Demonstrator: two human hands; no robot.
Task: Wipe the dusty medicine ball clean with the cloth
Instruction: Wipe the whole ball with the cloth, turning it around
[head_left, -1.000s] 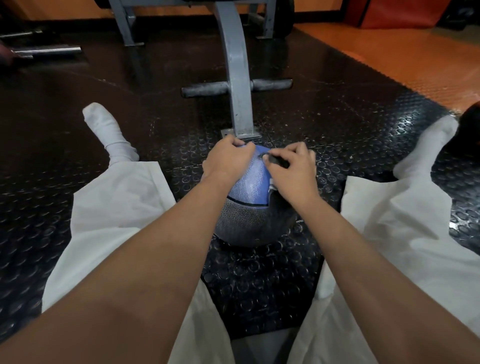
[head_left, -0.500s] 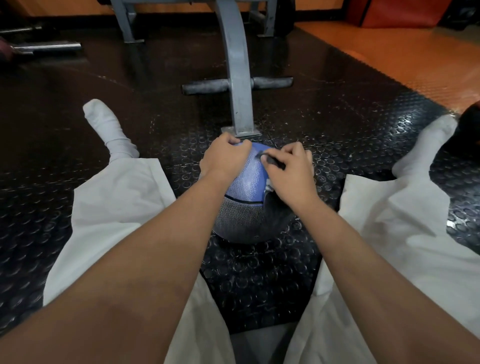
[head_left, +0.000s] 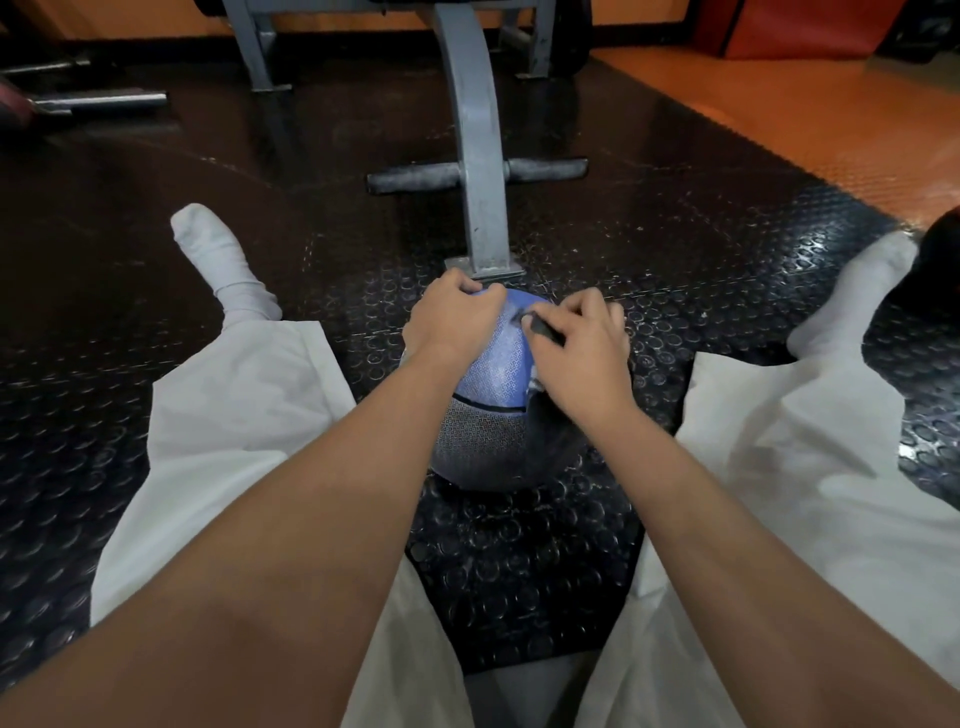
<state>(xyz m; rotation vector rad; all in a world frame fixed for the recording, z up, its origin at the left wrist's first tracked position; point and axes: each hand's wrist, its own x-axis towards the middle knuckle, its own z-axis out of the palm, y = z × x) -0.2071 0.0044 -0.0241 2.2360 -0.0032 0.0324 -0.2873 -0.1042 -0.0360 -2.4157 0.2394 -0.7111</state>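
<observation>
A blue and grey medicine ball (head_left: 491, 395) sits on the studded black floor mat between my spread legs. My left hand (head_left: 452, 322) curls over the ball's top left side and grips it. My right hand (head_left: 576, 358) lies on the ball's top right and pinches a dark cloth (head_left: 543, 328) against the blue panel. Most of the cloth is hidden under my right hand; a dark fold hangs down the ball's right side.
A grey bench frame leg (head_left: 480, 156) with a padded crossbar stands just beyond the ball. A barbell (head_left: 98, 101) lies at the far left. Orange floor (head_left: 805, 114) borders the mat on the right. A dark object (head_left: 940, 260) sits by my right foot.
Both hands have stayed on top of the ball; my right hand with the cloth has shifted slightly across the blue panel.
</observation>
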